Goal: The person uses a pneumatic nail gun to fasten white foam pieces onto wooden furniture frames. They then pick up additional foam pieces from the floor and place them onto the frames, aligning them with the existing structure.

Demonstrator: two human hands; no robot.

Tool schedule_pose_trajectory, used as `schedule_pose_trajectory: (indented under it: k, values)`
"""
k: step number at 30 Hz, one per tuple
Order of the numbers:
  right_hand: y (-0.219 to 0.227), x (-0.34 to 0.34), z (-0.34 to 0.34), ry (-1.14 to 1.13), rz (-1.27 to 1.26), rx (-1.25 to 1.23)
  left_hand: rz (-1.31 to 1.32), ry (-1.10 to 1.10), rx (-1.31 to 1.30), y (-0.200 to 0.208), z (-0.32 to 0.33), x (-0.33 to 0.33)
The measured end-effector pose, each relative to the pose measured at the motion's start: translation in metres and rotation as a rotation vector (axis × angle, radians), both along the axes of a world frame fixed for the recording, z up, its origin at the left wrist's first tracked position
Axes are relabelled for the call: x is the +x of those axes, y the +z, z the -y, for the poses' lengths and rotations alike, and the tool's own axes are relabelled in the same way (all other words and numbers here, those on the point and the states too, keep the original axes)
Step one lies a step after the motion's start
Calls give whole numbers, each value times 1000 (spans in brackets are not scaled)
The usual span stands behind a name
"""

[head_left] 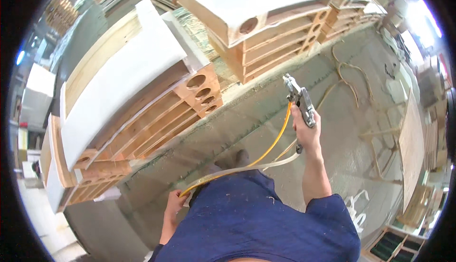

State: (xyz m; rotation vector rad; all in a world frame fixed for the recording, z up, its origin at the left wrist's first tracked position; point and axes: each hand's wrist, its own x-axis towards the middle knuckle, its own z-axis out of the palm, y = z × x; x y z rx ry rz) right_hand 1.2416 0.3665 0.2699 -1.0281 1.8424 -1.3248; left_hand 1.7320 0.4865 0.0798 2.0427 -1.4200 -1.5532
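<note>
My right hand [308, 128] is wrapped round the grip of a silver metal spray gun [297, 91], held out ahead with its nozzle tipped up and away. From the gun's underside hang a thin yellow hose [281, 131] and a thicker pale hose [237, 170]. Both curve back leftward in front of my body. Down at the lower left, my left hand [175, 204] is closed on the yellow hose; the pale one runs close beside it there, and its far end is hidden by my body.
Curved wooden frames with white padding, one at the left [128, 79] and one at the back [266, 5], stand on a long bench. Loose hoses [349, 74] lie on the grey floor [332, 167] at right. A leaning wooden board [411, 148] and a wooden crate [394, 245] are farther right.
</note>
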Motion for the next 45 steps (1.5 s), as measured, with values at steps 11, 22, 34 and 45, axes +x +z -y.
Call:
schedule_pose_trajectory:
  k: [11, 22, 34, 45]
  values:
    - [42, 124, 107, 182, -398, -146, -176, 110, 57, -5, 30, 39]
    - [85, 226, 210, 117, -499, -91, -160, 41, 135, -66, 69, 148]
    - [43, 177, 99, -27, -362, -10, -115, -26, 231, -81, 82, 152]
    - [19, 211, 98, 409, 127, -406, 35, 261, 56, -5, -55, 135]
